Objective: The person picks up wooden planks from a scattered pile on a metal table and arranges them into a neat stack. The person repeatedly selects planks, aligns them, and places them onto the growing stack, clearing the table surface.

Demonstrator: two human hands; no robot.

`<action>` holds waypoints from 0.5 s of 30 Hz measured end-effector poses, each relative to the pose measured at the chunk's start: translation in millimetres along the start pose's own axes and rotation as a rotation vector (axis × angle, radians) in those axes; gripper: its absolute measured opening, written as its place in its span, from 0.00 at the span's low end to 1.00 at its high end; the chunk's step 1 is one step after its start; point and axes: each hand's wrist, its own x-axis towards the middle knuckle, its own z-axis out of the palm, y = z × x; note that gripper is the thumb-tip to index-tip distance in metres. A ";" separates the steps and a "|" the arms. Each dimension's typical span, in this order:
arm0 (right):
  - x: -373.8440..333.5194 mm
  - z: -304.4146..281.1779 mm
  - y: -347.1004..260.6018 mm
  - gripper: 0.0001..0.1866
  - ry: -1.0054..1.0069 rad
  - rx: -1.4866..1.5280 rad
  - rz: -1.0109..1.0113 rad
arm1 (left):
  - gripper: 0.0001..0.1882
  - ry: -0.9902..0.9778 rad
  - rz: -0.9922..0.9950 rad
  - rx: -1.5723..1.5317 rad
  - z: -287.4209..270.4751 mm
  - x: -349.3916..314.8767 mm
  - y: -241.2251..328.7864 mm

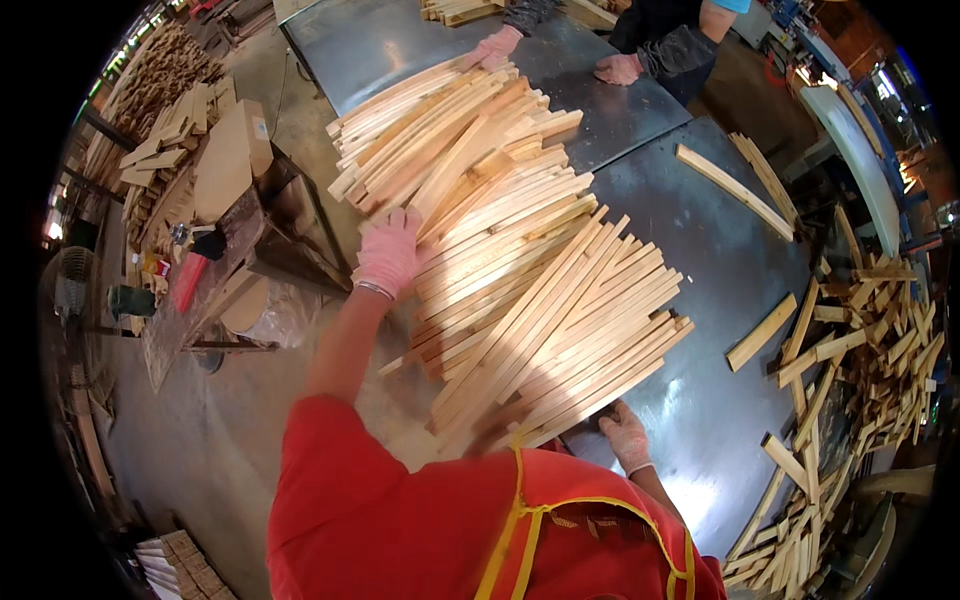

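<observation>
A broad heap of pale wooden strips (505, 240) lies across the metal table, several layers laid side by side, with a few slanting over the others. My left hand (390, 252), in a pink glove, is closed on the left ends of some strips in the middle of the heap. Its fingertips are partly lost among the wood. Close to the heap's near right corner, my right hand (627, 438), in a pale glove, rests at the table surface beside the nearest strips. Its fingers are loosely apart and hold nothing that I can see.
Across the table a co-worker's gloved hand (495, 48) touches the far strips; their other hand (618, 70) rests on the metal table (640, 180). Loose strips (735, 190) lie at right, beside a tangled pile of offcuts (860, 340). A cardboard box (232, 160) stands left.
</observation>
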 end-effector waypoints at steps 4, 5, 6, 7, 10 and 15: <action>2.7 -0.2 8.0 0.31 -0.007 0.125 -0.069 | 0.52 -0.292 0.029 0.127 -1.6 18.4 0.3; -0.3 0.0 6.4 0.31 -0.010 0.021 -0.032 | 0.54 -0.328 0.100 0.054 -9.7 26.5 -6.8; -5.6 3.4 -5.8 0.30 0.001 0.105 -0.070 | 0.52 -0.373 0.046 0.002 -17.3 33.9 -8.7; -10.6 2.4 -19.4 0.30 0.009 0.072 -0.050 | 0.50 -0.419 -0.010 -0.046 -23.7 40.5 -10.7; -8.1 0.4 -13.6 0.28 0.017 0.047 -0.059 | 0.45 -0.361 -0.175 -0.106 -36.9 50.7 -0.1; -20.8 4.9 -32.5 0.26 0.152 -0.148 -0.063 | 0.44 -0.294 -0.191 -0.295 -41.4 34.7 19.5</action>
